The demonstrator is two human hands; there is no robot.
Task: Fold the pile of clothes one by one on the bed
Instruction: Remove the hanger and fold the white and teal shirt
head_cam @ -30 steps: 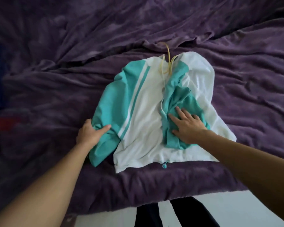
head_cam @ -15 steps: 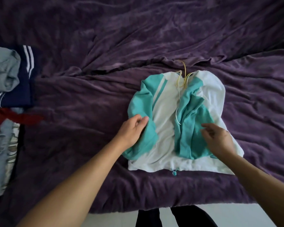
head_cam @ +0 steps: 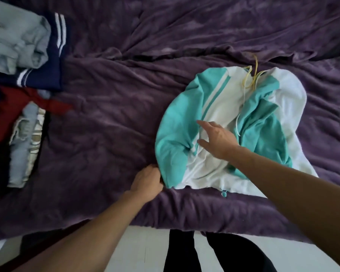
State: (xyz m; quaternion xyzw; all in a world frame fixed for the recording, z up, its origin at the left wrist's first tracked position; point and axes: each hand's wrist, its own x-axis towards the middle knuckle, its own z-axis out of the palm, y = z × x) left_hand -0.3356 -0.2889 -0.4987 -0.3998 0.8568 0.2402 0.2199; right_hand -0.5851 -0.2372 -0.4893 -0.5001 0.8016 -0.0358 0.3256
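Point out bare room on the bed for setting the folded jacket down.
Widest free patch: the purple blanket between the clothes pile and the teal-and-white jacket. Another runs beyond the jacket's collar, though rumpled. Crowded: the pile's side, and the jacket's near corner, where the left hand grips.

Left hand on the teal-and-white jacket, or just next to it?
Touching. Head view: the left hand has its curled fingers against the teal edge of the teal-and-white jacket nearest the person, no gap between them.
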